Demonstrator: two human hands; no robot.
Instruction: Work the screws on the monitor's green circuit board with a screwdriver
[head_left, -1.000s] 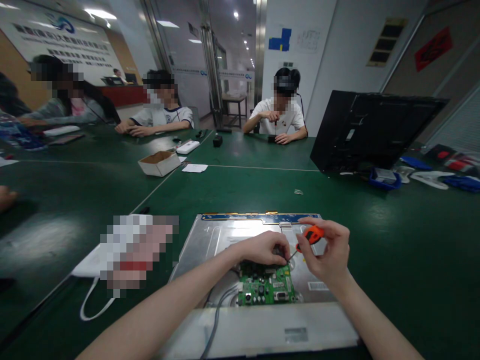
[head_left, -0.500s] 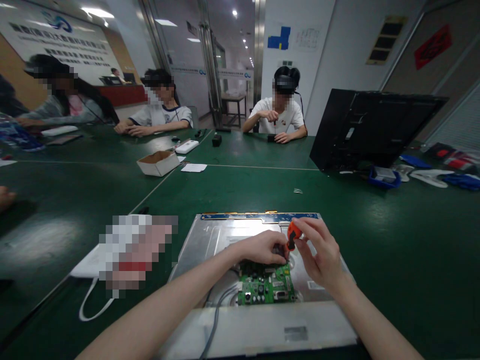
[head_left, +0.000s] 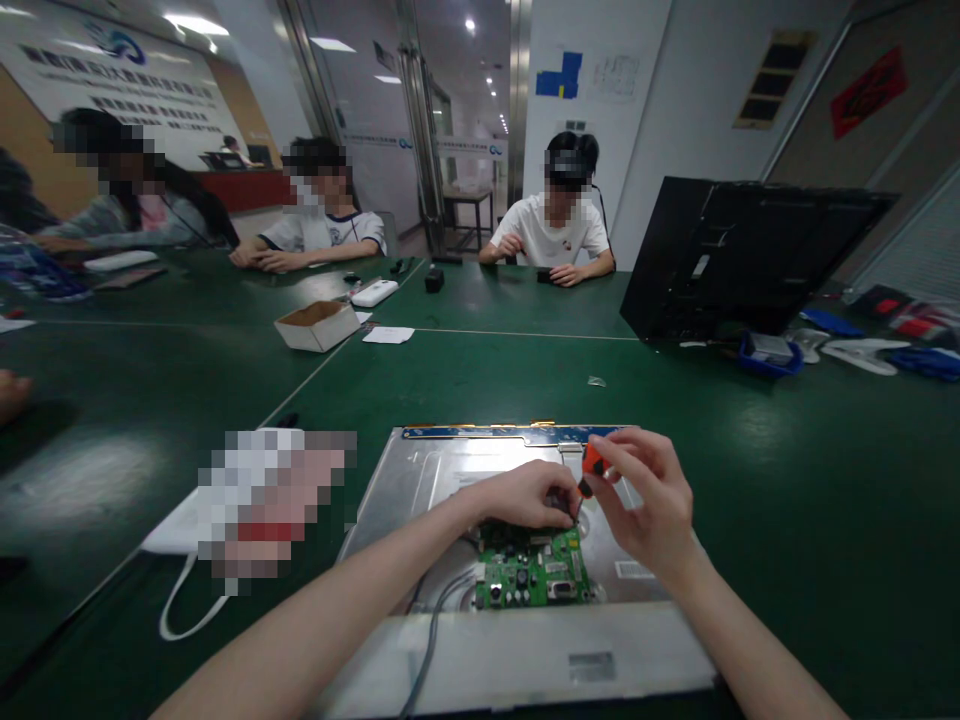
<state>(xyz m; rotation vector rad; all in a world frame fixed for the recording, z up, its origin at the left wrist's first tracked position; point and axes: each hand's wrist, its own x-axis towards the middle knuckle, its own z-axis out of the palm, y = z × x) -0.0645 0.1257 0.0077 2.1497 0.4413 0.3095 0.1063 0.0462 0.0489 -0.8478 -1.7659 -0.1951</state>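
Note:
A silver display panel [head_left: 420, 470] lies back side up on the table in front of me. On it sits a green circuit board [head_left: 531, 575], with grey cables [head_left: 433, 640] running from its left side. My right hand [head_left: 651, 500] grips the orange and black handle of a screwdriver [head_left: 592, 465] between thumb and fingers, its tip pointing down at the board's upper right corner. Beside that tip, my left hand [head_left: 531, 495] has its fingers pinched together; what they hold is hidden. A blue strip board [head_left: 480, 434] runs along the panel's far edge.
Left of the panel lies a white bag [head_left: 176, 520] with a handle, partly blurred out. Farther off are an open white box [head_left: 319, 328], a paper [head_left: 388, 335] and a large black monitor [head_left: 750, 260]. Several people sit around the green table [head_left: 487, 370].
My right hand has shifted slightly right with the screwdriver and its fingers have turned on the handle. My left hand stays put. The person opposite has lowered a raised hand.

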